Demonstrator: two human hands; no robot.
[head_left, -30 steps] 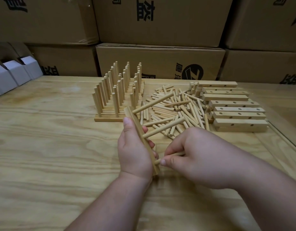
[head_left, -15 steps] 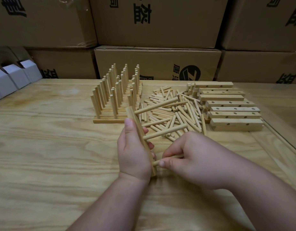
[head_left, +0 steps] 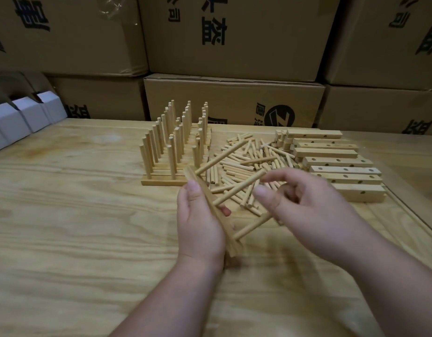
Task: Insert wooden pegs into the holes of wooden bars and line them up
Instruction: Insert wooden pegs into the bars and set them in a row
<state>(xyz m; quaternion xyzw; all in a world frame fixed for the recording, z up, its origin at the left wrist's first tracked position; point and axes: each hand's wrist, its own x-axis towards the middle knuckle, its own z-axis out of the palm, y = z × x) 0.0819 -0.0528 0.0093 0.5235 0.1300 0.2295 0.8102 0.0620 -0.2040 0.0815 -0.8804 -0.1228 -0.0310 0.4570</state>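
Since the earlier frame, the right hand (head_left: 305,205) has let go of the lowest peg (head_left: 252,226) and lifted away up and to the right, so it now hovers with its fingers loosely spread and slightly curled, holding nothing, its fingertips close to the free end of the middle peg (head_left: 239,188). Whether a fingertip actually touches that peg cannot be told, as the hand is blurred. Meanwhile the left hand (head_left: 198,224) has kept its hold on the bar (head_left: 211,210), thumb along the near face and fingers wrapped behind, the bar tilted on edge above the surface (head_left: 76,227). Three pegs stick out of the bar toward the right: the lowest, the middle one, and a top peg (head_left: 221,158) that reaches over the loose pile of pegs (head_left: 249,164) lying on the surface behind the hands. Left of that pile stands a row of finished bars (head_left: 175,152), set side by side with their pegs upright. Right of the pile lies a stack of bare bars (head_left: 336,161), holes showing on their top faces. Cardboard boxes (head_left: 234,45) are stacked along the back edge of the surface, and small white boxes (head_left: 25,115) sit at the far left.
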